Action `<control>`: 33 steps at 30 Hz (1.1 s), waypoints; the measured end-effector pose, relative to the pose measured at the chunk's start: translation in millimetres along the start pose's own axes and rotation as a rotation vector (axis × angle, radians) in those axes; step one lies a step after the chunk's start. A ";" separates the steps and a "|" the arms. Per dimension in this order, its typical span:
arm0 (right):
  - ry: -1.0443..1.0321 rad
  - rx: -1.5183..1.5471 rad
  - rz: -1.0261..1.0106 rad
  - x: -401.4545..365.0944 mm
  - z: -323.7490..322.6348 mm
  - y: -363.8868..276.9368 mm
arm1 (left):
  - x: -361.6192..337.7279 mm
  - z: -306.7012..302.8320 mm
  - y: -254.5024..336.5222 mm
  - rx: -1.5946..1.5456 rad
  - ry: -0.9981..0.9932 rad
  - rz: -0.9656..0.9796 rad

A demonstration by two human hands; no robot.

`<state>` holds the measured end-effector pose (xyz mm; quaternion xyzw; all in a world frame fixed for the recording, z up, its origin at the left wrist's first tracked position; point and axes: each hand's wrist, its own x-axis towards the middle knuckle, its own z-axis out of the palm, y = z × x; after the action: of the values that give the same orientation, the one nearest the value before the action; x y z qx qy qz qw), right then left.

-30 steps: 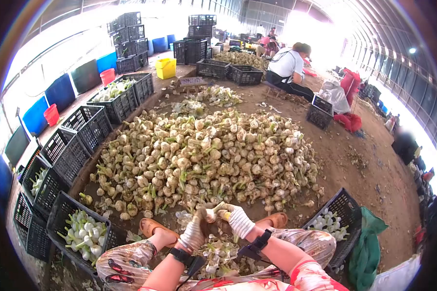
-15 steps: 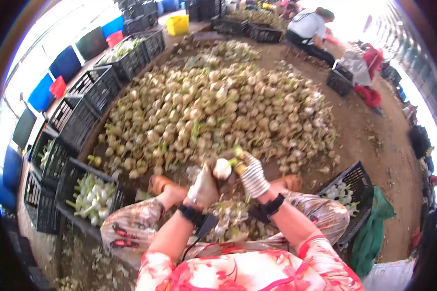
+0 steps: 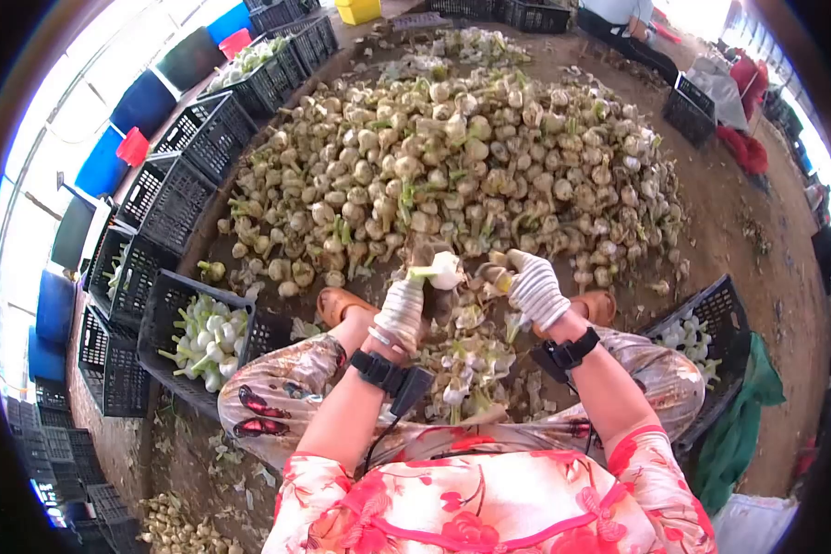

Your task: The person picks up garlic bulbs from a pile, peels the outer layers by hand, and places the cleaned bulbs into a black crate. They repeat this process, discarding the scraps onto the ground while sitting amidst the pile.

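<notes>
My left hand (image 3: 403, 312), in a striped work glove, is closed on a peeled garlic bulb (image 3: 448, 271). The bulb is white, and its short green stem points left across the fingers. To the right, my right hand (image 3: 537, 294), also gloved, has its fingers curled around a small yellowish-brown thing (image 3: 497, 277) whose kind I cannot make out. A gap separates the two hands. Beyond them rises a large heap of unpeeled garlic (image 3: 452, 166). Below them, between my legs, lie loose garlic skins (image 3: 466, 365).
A black crate (image 3: 189, 383) with peeled garlic is at my left, and another crate (image 3: 725, 319) at my right, beside green cloth (image 3: 743, 415). More black crates (image 3: 171, 208) line the left side. A person (image 3: 623, 28) sits at the back right.
The bulb was between both hands with its stem towards the right; now it is in my left hand, stem leftward. My hands have moved apart. The view has tilted down.
</notes>
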<state>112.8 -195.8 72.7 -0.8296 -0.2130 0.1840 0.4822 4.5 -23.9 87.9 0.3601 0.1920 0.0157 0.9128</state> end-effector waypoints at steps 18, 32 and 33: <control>-0.247 0.380 0.075 -19.8 9.1 -26.9 | 15.6 -15.9 -27.6 0.366 -0.006 0.103; -0.005 0.044 -0.102 -21.2 7.7 -25.3 | 9.6 -13.7 -26.1 0.512 0.248 0.051; 0.032 0.068 -0.127 -18.7 6.2 -28.7 | 4.3 -4.8 -20.2 0.378 0.296 -0.020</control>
<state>88.9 -188.5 96.8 -0.8004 -0.2510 0.1469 0.5242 4.5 -35.0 69.8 0.5165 0.3268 0.0228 0.7911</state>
